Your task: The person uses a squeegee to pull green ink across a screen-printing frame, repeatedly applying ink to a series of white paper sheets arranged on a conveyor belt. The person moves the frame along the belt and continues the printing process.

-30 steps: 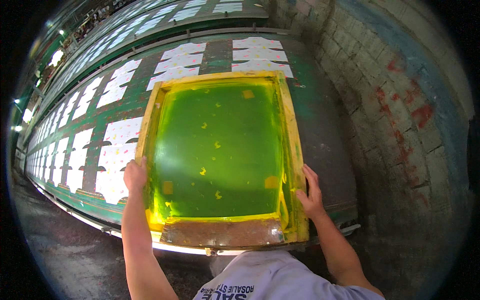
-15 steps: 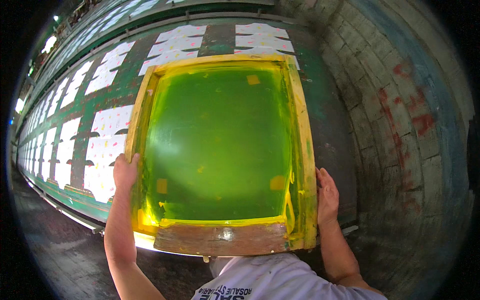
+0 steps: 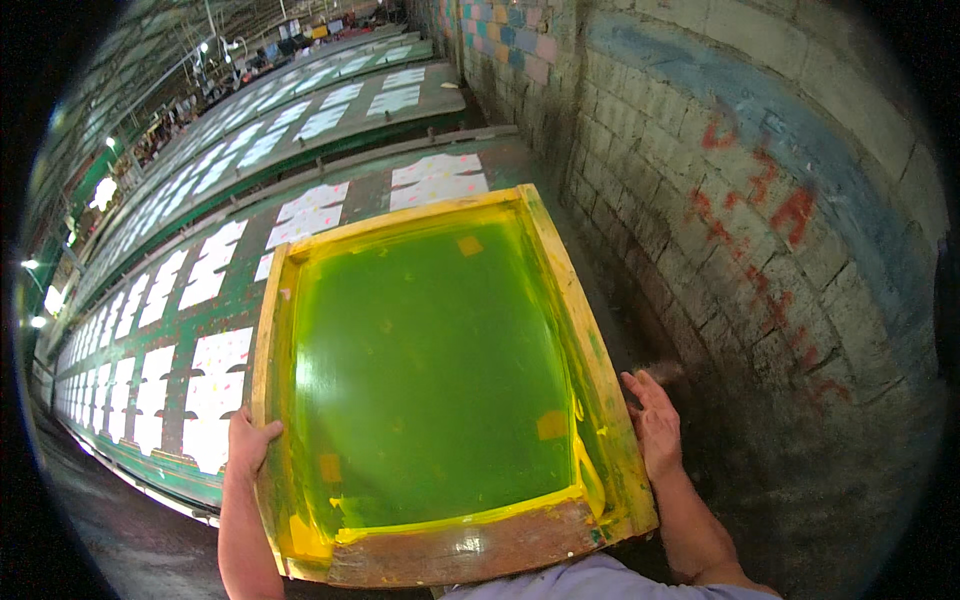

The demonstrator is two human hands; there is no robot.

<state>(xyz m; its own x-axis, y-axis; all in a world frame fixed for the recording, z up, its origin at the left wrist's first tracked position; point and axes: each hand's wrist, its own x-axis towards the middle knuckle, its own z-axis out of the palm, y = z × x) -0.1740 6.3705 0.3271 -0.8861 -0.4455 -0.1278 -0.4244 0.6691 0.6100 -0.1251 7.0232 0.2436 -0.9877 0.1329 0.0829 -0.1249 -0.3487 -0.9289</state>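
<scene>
A screen printing frame (image 3: 268, 350) with wooden rails and a green mesh (image 3: 430, 370) is held up in front of me, tilted slightly. Yellow ink smears its inner edges, and small orange patches dot the mesh. Across its near end lies a brown wooden squeegee (image 3: 465, 548). My left hand (image 3: 248, 442) is closed around the left rail, thumb on top. Against the outer side of the right rail is my right hand (image 3: 655, 425), its fingers loosely bent; part of its grip is hidden by the rail.
On the left, a long green printing table (image 3: 170, 335) carries rows of white printed cloth pieces (image 3: 220, 355). More such tables (image 3: 330, 110) stretch behind it. A block wall (image 3: 660, 200) with red painted marks runs along the right side. Lamps (image 3: 105, 190) hang at far left.
My view has tilted up and turned, showing more tables and wall. The frame sits lower in view and leans more, its far end to the left. Both hands stay at its side rails.
</scene>
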